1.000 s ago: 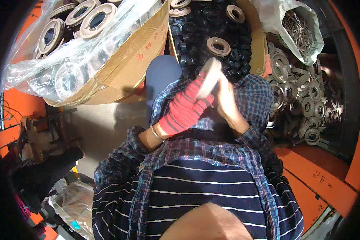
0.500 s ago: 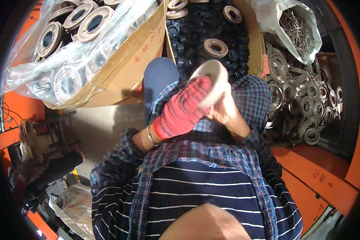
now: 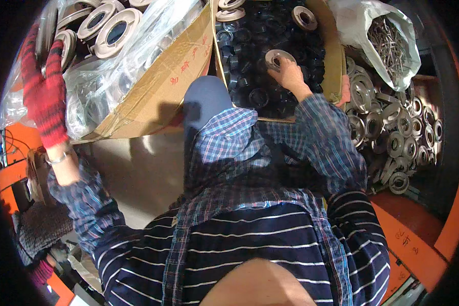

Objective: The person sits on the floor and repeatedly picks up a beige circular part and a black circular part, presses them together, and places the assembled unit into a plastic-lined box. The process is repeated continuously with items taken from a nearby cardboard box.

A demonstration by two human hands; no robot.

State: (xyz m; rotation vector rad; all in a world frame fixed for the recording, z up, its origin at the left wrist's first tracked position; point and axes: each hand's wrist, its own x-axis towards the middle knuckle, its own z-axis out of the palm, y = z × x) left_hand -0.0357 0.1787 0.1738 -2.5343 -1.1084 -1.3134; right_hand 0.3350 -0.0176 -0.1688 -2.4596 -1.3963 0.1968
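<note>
My left hand (image 3: pixel 47 97), in a red and black striped knit glove, reaches over the plastic-lined box at the far left. A beige ring (image 3: pixel 47 33) stands edge-on between its thumb and fingers, which appear to grip it; part of it is hidden. My bare right hand (image 3: pixel 289 76) is in the middle carton, its fingers and thumb closed on the rim of another beige flanged ring (image 3: pixel 274 55). Under that ring lie many small black plastic rings (image 3: pixel 257 97). Further beige rings (image 3: pixel 118 31) fill the left box beside my left hand.
The left box's cardboard wall (image 3: pixel 168 71) stands beside my knee. A second beige ring (image 3: pixel 304 18) and a small stack (image 3: pixel 230 13) lie in the middle carton. At right are a white bag (image 3: pixel 359 30) of metal pins and a heap of grey rings (image 3: pixel 392 122) near orange framing.
Both hands were together on one beige ring over my lap. My left hand has moved out to the left box with a ring, while my right hand has gone forward and taken hold of another.
</note>
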